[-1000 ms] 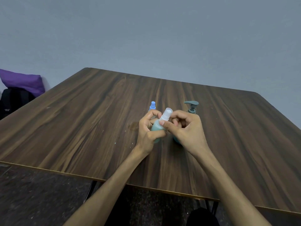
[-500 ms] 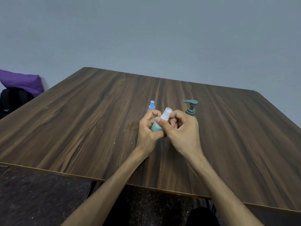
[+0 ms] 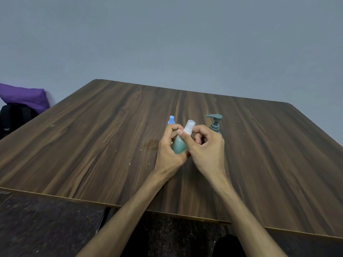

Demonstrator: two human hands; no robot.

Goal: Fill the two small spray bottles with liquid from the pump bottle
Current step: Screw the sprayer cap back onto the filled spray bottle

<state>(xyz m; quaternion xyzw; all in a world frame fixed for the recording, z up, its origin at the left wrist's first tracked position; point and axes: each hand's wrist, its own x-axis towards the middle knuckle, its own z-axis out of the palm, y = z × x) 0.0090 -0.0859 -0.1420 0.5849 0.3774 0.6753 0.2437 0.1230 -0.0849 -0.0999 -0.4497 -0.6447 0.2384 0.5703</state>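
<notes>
Two hands hold one small green spray bottle (image 3: 179,145) above the table (image 3: 92,145): left hand (image 3: 169,149) grips its body, right hand (image 3: 206,145) pinches its white cap (image 3: 189,127). Behind it stand the blue-capped bottle (image 3: 171,120) and the pump bottle (image 3: 215,123).

1. Plain grey-blue wall (image 3: 167,38), 12 o'clock.
2. Dark wood-grain table (image 3: 92,145), centre.
3. Purple cushion (image 3: 24,95) on black bag (image 3: 14,117), possibly a backpack, 9 o'clock.
4. Dark speckled floor (image 3: 37,225), 7 o'clock.

Dim, even light; soft wide-angle view.
</notes>
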